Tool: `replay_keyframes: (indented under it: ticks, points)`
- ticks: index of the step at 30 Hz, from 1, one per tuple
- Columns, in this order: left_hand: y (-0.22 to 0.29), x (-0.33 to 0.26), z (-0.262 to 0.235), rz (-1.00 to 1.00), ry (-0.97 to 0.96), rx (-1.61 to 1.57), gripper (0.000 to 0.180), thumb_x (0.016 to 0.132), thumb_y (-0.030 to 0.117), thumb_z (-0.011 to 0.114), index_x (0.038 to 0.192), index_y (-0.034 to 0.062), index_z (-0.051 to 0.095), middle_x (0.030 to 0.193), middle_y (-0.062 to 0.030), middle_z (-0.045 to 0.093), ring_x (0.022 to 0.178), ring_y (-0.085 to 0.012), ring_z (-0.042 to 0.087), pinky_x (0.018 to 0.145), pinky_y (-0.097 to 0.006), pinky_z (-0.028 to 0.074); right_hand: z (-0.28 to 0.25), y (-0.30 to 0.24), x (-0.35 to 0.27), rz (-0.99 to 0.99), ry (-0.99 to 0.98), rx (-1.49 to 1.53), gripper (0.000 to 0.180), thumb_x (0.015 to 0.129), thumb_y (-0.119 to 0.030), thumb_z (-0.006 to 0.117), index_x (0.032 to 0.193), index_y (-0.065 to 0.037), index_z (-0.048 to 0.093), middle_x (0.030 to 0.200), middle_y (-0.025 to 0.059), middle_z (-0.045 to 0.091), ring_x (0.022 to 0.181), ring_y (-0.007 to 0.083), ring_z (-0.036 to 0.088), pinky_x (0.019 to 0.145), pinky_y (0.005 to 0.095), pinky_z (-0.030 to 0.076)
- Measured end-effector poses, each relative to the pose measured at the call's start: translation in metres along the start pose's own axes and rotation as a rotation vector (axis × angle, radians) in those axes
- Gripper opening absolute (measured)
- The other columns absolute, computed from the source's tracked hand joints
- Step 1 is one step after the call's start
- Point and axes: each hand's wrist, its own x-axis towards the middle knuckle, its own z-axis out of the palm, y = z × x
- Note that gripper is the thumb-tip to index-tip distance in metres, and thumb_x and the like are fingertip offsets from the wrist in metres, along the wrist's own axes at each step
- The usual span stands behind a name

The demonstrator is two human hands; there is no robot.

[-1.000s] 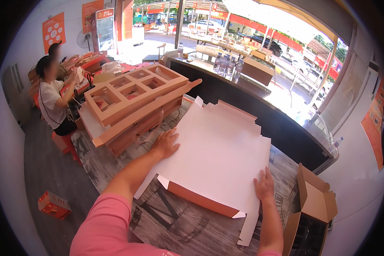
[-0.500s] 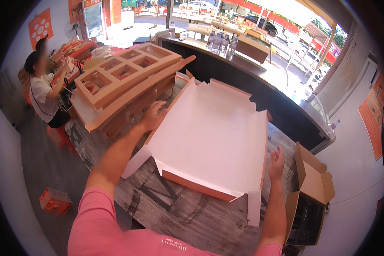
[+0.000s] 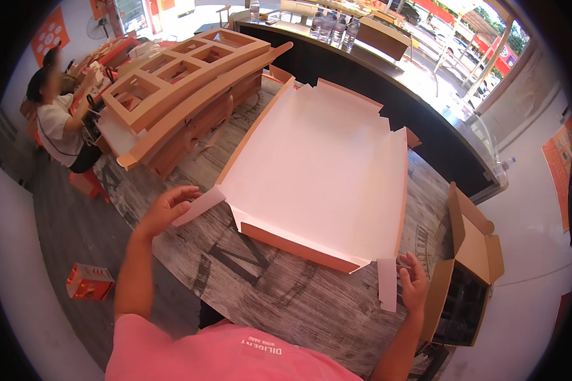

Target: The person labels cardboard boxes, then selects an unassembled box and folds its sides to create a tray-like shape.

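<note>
In front of me on the table lies a large, partly folded cardboard box (image 3: 318,171), white inside and orange-brown outside. Its long sides and near edge stand partly up, and a narrow flap sticks out at each near corner. My left hand (image 3: 166,211) is at the outer end of the left flap (image 3: 200,205), thumb and fingers apart. Beside the right flap (image 3: 387,286) is my right hand (image 3: 414,284), fingers spread and curved, holding nothing. Whether either hand touches its flap I cannot tell.
A stack of brown cardboard trays with cut-out windows (image 3: 171,70) stands left on the wood-patterned table (image 3: 286,311). An open brown box (image 3: 467,279) is at the right. Water bottles (image 3: 327,28) line the dark counter behind. A person (image 3: 63,120) sits at far left.
Both hands have moved nearer to me, from the box's long sides to the near corner flaps. The near edge and sides look little changed. My view has tilted slightly.
</note>
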Motion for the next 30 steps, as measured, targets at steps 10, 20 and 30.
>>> replay_keyframes:
  ticks: [10, 20, 30]
  points:
    - [0.031, 0.051, -0.005, -0.203, -0.256, 0.071, 0.052, 0.104, 0.022, 0.060, 0.151, 0.0044, 0.048, 0.134, -0.0081, 0.063, 0.099, -0.0109, 0.064, 0.063, -0.025, 0.055, 0.024, -0.017, 0.038, -0.035, -0.096, 0.120, 0.043, 0.107, -0.011, 0.054, 0.148, 0.000, 0.048, 0.132, 0.0118, 0.062, 0.110, 0.0152, 0.063, 0.094, 0.0291, 0.052]
    - [0.017, 0.087, 0.042, 0.080, -0.162, 0.043, 0.056, 0.101, 0.013, 0.059, 0.153, 0.0018, 0.042, 0.141, -0.0099, 0.055, 0.126, -0.0167, 0.055, 0.104, -0.034, 0.049, 0.048, -0.022, 0.051, -0.074, -0.104, 0.098, 0.054, 0.100, -0.006, 0.060, 0.151, 0.000, 0.043, 0.143, 0.0104, 0.056, 0.097, 0.0100, 0.064, 0.088, 0.0274, 0.052]
    - [0.000, 0.088, 0.073, 0.283, 0.009, 0.588, 0.070, 0.087, 0.022, 0.073, 0.150, 0.0072, 0.046, 0.148, -0.0214, 0.046, 0.133, -0.0363, 0.053, 0.110, -0.041, 0.046, 0.071, -0.057, 0.052, -0.123, -0.055, -0.402, 0.052, 0.086, -0.008, 0.072, 0.133, -0.003, 0.051, 0.125, 0.0148, 0.060, 0.098, 0.0251, 0.067, 0.085, 0.0383, 0.055]
